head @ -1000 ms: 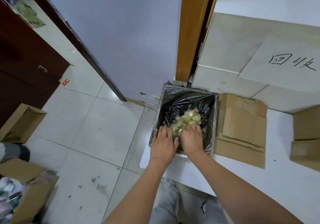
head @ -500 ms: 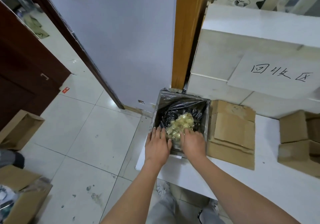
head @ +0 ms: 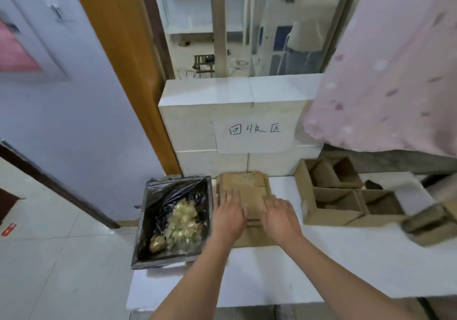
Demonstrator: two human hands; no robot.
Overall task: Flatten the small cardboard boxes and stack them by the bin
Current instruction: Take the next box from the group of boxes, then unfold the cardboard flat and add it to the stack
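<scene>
Flattened cardboard boxes (head: 243, 191) lay under both hands, left (head: 228, 214) and right (head: 280, 217), fingers spread flat; uneven pressure could slide the stack against the bin (head: 173, 220).

A single head-worn wide-angle view looks forward and steeply down from close above a white sheet (head: 272, 270) on the floor, both forearms entering from the bottom edge. The upper frame reaches a window (head: 247, 22); edges bend.

Brown flattened boxes (head: 243, 183) stacked flat just beside the bin (head: 210, 208) — unfolded open boxes (head: 346, 196) lie apart
</scene>
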